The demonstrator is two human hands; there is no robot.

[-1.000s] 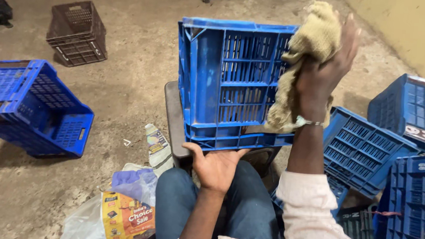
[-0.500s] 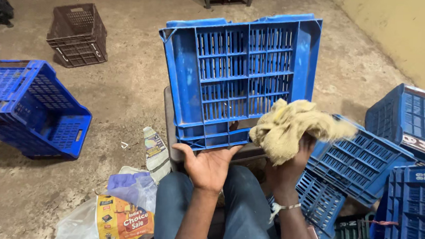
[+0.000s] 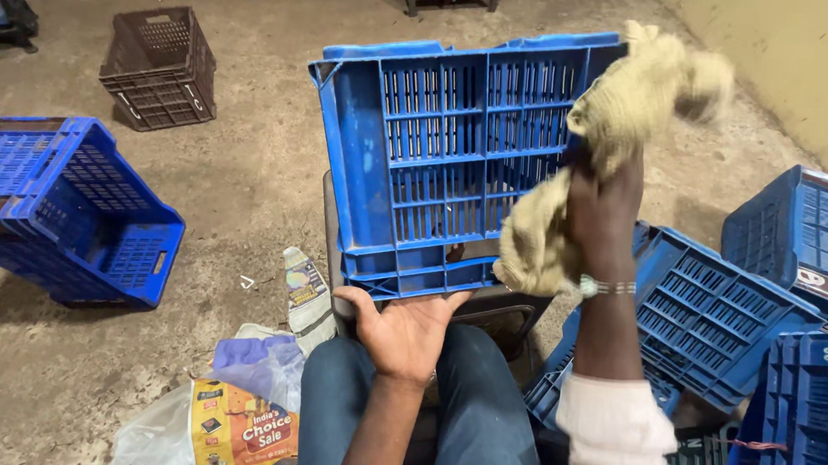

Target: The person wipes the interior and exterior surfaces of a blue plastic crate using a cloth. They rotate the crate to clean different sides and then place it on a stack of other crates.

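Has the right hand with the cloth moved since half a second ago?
Yes. The right hand with the cloth has gone up, from the blue crate's bottom corner to its top.

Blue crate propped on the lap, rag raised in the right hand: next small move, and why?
Probably bring the rag down across the slatted face of the blue crate. The right hand holds it bunched at the crate's upper right edge, and the left hand braces the lower rim, so that face is steady and exposed.

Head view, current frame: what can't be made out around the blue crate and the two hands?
- Right hand: fingers buried in the tan cloth.
- Blue crate: its far side faces away.
- Dark stand under it: mostly hidden by the crate.
- Left hand: fingertips hidden under the crate.
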